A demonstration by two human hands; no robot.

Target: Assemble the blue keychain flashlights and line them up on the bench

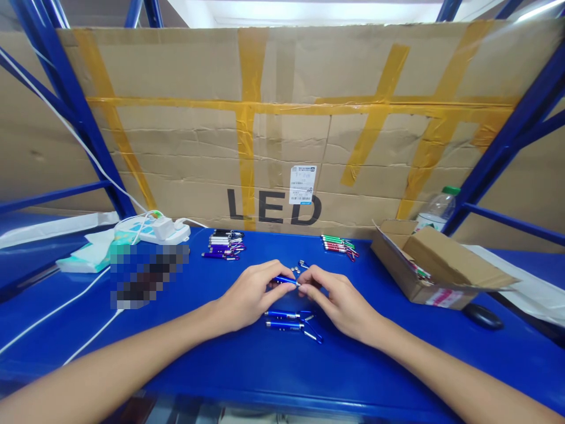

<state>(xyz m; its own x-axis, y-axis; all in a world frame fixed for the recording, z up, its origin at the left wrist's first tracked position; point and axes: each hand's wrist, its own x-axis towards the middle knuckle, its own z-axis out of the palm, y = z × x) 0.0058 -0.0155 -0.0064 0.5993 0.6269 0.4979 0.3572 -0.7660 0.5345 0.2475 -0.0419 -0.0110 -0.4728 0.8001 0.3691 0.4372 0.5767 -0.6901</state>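
My left hand is closed round a slim blue penlight, held slanted above the table. At its silver end the fingertips of my right hand are pinched together; what lies between them is too small to make out. Just beyond the hands sit a few small silver button cells and a small metal clip piece. Two more blue penlights with carabiner clips, one above the other, lie on the table between my forearms.
Behind left is a row of black, silver and purple penlights; behind right, green and red ones. An open cardboard box, a black mouse and a bottle stand right. A power strip with cables and a tissue pack lie left.
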